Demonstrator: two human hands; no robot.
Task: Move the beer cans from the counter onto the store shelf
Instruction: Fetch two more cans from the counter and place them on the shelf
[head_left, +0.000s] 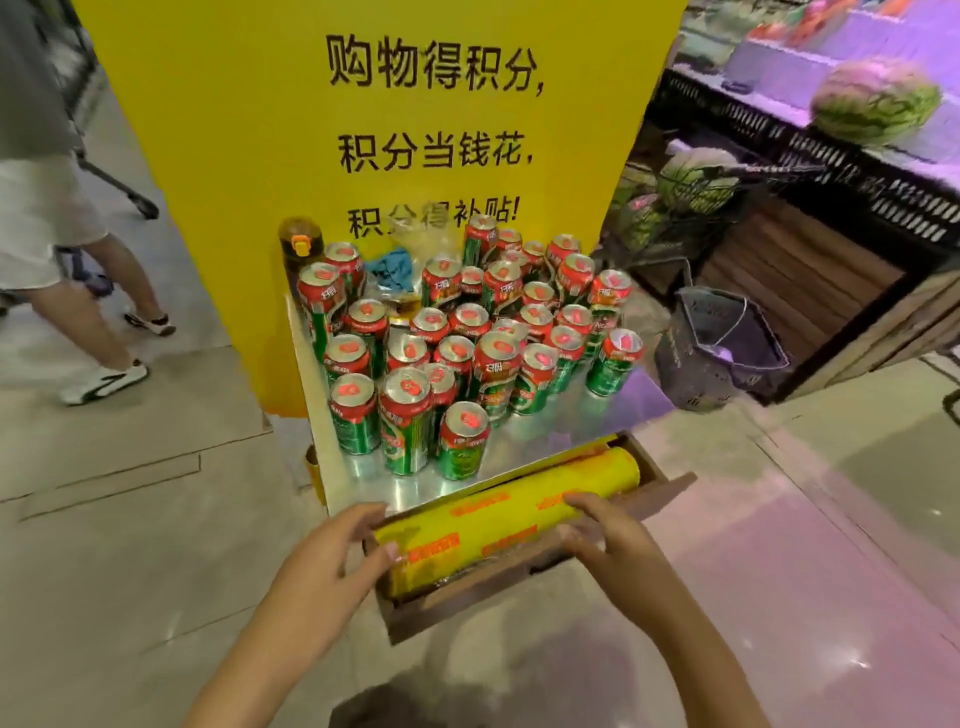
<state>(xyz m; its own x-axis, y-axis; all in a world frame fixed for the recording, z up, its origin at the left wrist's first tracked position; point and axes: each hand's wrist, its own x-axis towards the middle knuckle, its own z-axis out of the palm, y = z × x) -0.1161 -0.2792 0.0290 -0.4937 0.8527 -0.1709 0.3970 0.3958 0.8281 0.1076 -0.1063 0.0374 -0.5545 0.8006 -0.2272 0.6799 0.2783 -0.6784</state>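
Several green beer cans with red tops stand packed together on a small shiny metal counter in front of a yellow sign. Below the counter's front edge a yellow roll of cling film lies in a wooden holder. My left hand reaches toward the roll's left end with relaxed fingers, holding nothing. My right hand rests on the roll's right part, fingers laid over it. Neither hand touches a can. No store shelf for the cans is identifiable.
A tall yellow sign backs the counter. An oil bottle and a blue cloth sit at the counter's rear. A dark basket stands on the floor at right, with watermelons on a produce stand. A person's legs are at left.
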